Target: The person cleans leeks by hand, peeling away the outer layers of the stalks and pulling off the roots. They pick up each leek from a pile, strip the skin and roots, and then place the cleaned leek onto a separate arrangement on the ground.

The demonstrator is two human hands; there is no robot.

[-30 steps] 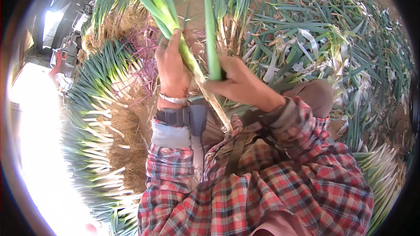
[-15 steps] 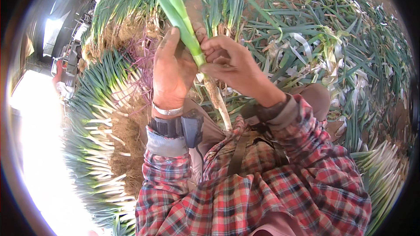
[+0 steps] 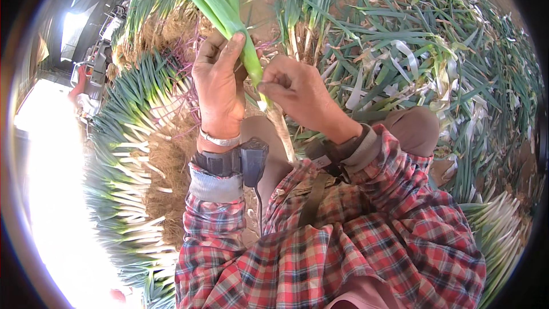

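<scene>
Fingers of our left hand (image 3: 220, 91) clasp the long green-and-white leek (image 3: 251, 64), slanting ahead of us, far and left; our right hand (image 3: 303, 94), freed of the green leaf held a second ago, pinches the leek's middle.

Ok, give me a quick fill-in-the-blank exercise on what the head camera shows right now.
The left hand holds, and the right hand touches, a stalk whose leafy top is coloured ____.
The pale bracelet circles the ____ wrist.
The big heap of loose leaves lies toward the picture's upper ____.
The tangled strings beside the left hand are coloured ____.

Missing words: green; left; right; purple.
</scene>
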